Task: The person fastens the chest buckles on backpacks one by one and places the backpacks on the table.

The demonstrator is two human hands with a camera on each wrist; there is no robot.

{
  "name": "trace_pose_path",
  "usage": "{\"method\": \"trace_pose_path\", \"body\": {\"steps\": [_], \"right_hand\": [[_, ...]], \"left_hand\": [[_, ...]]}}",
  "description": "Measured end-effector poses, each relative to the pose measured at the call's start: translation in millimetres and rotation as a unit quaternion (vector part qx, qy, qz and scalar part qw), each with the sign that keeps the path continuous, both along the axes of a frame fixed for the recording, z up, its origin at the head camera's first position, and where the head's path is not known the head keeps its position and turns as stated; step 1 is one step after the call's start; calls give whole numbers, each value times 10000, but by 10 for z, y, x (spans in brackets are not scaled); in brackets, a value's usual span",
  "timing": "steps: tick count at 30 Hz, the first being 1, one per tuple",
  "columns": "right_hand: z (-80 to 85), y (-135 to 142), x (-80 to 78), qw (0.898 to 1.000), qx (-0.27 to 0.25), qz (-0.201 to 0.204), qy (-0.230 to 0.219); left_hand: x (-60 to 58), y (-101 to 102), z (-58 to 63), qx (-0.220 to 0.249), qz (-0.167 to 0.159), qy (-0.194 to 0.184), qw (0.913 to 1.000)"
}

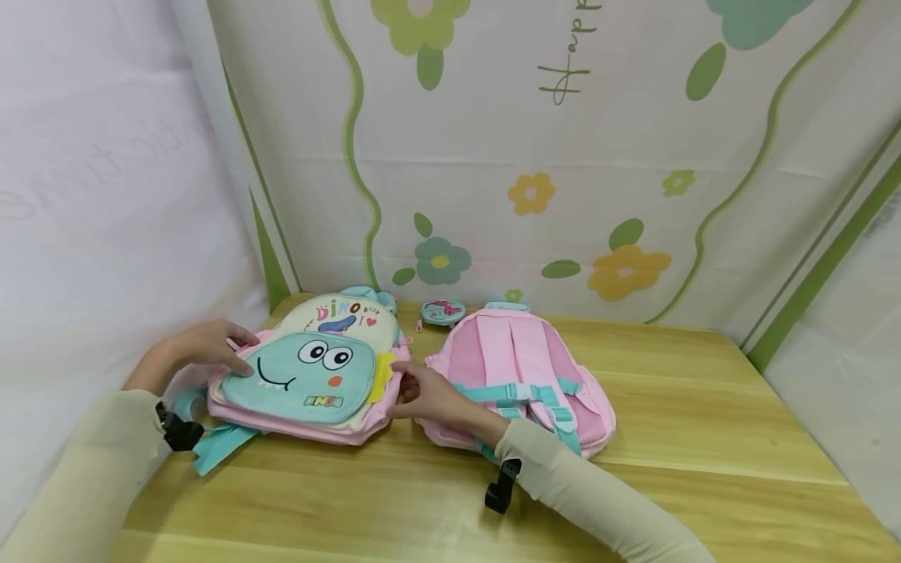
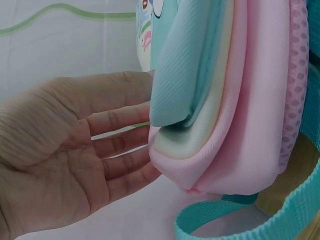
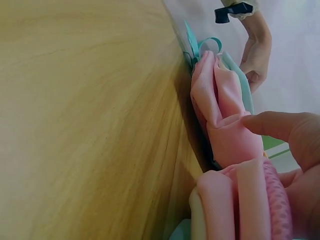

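Note:
A children's backpack (image 1: 366, 332) with a cream upper front, pink sides and a blue cartoon-face front pocket (image 1: 303, 383) lies face up on the left part of the table. My left hand (image 1: 211, 344) is at its left side, fingers extended, with the thumb tip by the pocket's edge (image 2: 175, 85) in the left wrist view. At the right side, beside the yellow felt piece (image 1: 382, 375), my right hand (image 1: 432, 399) touches the bag. Its thumb (image 3: 275, 124) reaches straight onto the pink side (image 3: 235, 142) in the right wrist view.
A second pink backpack (image 1: 468, 363) lies straps up just right of my right hand, with teal straps and buckles. Behind the bags sits a small round zipped pouch (image 1: 442, 313). Teal webbing (image 1: 225, 447) trails on the wooden table (image 1: 338, 500). Printed curtains (image 1: 479, 133) enclose the back and sides.

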State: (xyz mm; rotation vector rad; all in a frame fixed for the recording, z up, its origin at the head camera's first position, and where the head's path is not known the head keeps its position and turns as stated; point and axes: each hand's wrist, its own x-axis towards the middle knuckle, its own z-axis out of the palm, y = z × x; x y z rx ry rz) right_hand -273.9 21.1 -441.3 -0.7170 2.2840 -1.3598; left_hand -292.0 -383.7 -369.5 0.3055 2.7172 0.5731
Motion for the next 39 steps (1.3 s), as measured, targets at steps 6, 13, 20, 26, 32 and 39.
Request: {"method": "trace_pose_path", "body": {"steps": [6, 13, 20, 26, 32, 39], "right_hand": [[23, 10, 20, 9998, -172, -1, -50], [32, 11, 31, 9987, -477, -177, 39], [47, 10, 27, 9912, -1225, -407, -296], [75, 3, 39, 9834, -1656, -461, -583], [93, 19, 50, 9827, -1720, -379, -565], [123, 45, 61, 9849, -1632, -343, -460]], "left_hand": [[5, -30, -49, 185, 80, -310, 9993], [51, -25, -107, 321, 7, -539, 9980], [89, 2, -133, 423, -27, -595, 9973], [95, -14, -126, 608, -56, -681, 9958], [94, -7, -125, 762, -120, -785, 9939], [63, -7, -147, 695, -158, -817, 9941]]}}
